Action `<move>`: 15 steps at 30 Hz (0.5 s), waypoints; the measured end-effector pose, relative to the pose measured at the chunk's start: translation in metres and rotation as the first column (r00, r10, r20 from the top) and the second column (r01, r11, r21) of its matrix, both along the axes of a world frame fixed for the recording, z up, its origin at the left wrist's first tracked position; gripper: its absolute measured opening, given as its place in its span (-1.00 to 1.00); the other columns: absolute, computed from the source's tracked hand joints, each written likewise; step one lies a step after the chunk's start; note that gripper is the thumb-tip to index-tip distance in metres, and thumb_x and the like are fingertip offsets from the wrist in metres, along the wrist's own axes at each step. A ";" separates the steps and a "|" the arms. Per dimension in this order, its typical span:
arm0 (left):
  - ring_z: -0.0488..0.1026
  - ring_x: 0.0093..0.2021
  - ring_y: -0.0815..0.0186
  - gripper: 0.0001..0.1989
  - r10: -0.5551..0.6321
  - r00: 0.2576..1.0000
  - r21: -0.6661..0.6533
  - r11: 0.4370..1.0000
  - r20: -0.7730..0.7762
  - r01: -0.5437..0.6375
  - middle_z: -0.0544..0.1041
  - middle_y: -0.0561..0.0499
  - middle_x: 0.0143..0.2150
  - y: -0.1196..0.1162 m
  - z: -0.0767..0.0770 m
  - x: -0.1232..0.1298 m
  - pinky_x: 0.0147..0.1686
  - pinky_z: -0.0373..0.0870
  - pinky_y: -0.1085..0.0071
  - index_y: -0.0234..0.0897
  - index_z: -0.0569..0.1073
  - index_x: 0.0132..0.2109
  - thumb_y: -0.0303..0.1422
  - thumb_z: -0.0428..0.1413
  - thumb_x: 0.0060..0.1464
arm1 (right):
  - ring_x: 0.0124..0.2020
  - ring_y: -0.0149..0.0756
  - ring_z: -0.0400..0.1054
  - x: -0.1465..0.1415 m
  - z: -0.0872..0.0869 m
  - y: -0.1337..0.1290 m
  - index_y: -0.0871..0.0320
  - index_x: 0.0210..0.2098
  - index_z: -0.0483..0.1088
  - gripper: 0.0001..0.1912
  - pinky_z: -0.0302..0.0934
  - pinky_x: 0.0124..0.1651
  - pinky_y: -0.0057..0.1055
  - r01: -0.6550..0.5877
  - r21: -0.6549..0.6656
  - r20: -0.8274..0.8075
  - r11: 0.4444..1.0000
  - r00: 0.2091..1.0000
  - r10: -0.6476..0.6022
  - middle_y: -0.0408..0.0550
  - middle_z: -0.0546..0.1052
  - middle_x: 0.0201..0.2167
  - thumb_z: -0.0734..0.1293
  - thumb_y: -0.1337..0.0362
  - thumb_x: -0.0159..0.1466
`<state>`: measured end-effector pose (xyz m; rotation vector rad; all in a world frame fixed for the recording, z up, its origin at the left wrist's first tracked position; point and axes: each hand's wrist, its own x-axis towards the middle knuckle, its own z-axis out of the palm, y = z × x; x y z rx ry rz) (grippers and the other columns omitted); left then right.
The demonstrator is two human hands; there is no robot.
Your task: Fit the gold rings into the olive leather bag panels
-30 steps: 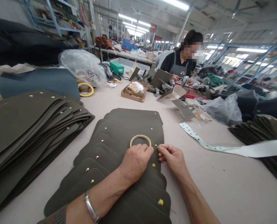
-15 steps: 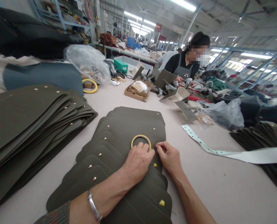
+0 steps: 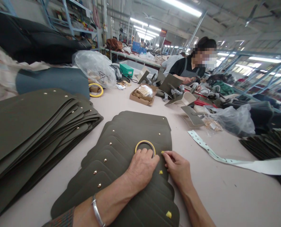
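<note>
A fanned stack of dark olive leather-like panels (image 3: pixel 131 129) with small gold studs lies before me. My left hand (image 3: pixel 144 165) is closed around a thin roll of yellow tape (image 3: pixel 145 142), resting over the stack. Beside it, my right hand (image 3: pixel 177 164) has thumb and index finger together at the stack's right edge. A small yellow tape piece (image 3: pixel 163 152) shows at those fingertips; whether it is gripped or stuck on the panel I cannot tell. Nearer to me, two more yellow bits (image 3: pixel 169 214) sit along the same edge.
More olive panels (image 3: pixel 36 126) are piled at left. A cardboard box (image 3: pixel 142 96) of gold studs and another yellow tape roll (image 3: pixel 96 90) lie farther back. White strip material (image 3: pixel 249 164) crosses the right side. A co-worker (image 3: pixel 190 67) stands across the table among loose parts.
A yellow piece now shows at my right fingertips, where none was visible before. The right hand has shifted slightly away from the left. The whole view has moved a little.
</note>
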<state>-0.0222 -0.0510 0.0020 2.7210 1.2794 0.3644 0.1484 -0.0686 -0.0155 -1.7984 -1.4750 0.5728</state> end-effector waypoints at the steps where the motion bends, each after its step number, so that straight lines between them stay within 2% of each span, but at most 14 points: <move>1: 0.36 -0.25 0.16 -0.87 -0.002 1.000 0.005 1.000 0.002 0.002 0.40 -0.03 -0.30 0.000 -0.001 0.000 -0.26 0.34 0.24 -0.23 0.39 -0.23 -0.50 -0.03 0.17 | -0.56 -0.31 0.39 -0.001 0.000 0.002 0.12 -0.34 0.51 -0.73 0.29 -0.45 -0.41 -0.026 0.044 0.073 0.999 0.997 0.023 -0.11 0.52 -0.56 0.28 0.08 0.23; 4: 0.36 -0.24 0.16 -0.87 -0.015 1.000 0.023 1.000 0.009 0.014 0.40 -0.03 -0.30 0.000 -0.003 0.000 -0.25 0.35 0.22 -0.23 0.38 -0.22 -0.51 -0.03 0.16 | -0.47 -0.30 0.41 -0.004 0.000 0.010 0.12 -0.38 0.50 -0.76 0.25 -0.35 -0.40 -0.085 0.129 0.229 0.988 0.972 0.053 -0.10 0.55 -0.48 0.25 0.16 0.25; 6: 0.36 -0.24 0.16 -0.86 -0.021 1.000 0.029 0.999 0.009 0.021 0.40 -0.03 -0.30 0.000 -0.002 0.000 -0.24 0.35 0.21 -0.23 0.38 -0.21 -0.52 -0.03 0.14 | -0.47 -0.32 0.40 -0.004 0.001 0.013 0.12 -0.39 0.48 -0.77 0.22 -0.34 -0.42 -0.104 0.129 0.256 0.986 0.964 0.068 -0.12 0.54 -0.49 0.23 0.18 0.26; 10: 0.36 -0.26 0.19 -0.85 -0.025 0.999 0.032 0.999 0.047 0.023 0.40 -0.03 -0.29 0.003 0.005 -0.005 -0.26 0.36 0.24 -0.24 0.37 -0.22 -0.51 -0.06 0.18 | -0.49 -0.34 0.37 -0.002 0.007 0.009 0.11 -0.43 0.47 -0.79 0.19 -0.38 -0.45 -0.190 0.051 0.221 0.980 0.960 0.174 -0.15 0.52 -0.53 0.24 0.24 0.25; 15: 0.38 -0.27 0.27 -0.81 -0.038 0.981 0.035 0.999 0.191 0.031 0.41 -0.03 -0.25 0.009 0.008 -0.016 -0.27 0.37 0.38 -0.25 0.38 -0.21 -0.45 -0.12 0.26 | -0.54 -0.36 0.33 0.002 0.016 -0.002 0.09 -0.51 0.49 -0.84 0.16 -0.47 -0.49 -0.370 -0.080 0.146 0.925 0.914 0.379 -0.19 0.48 -0.61 0.29 0.34 0.15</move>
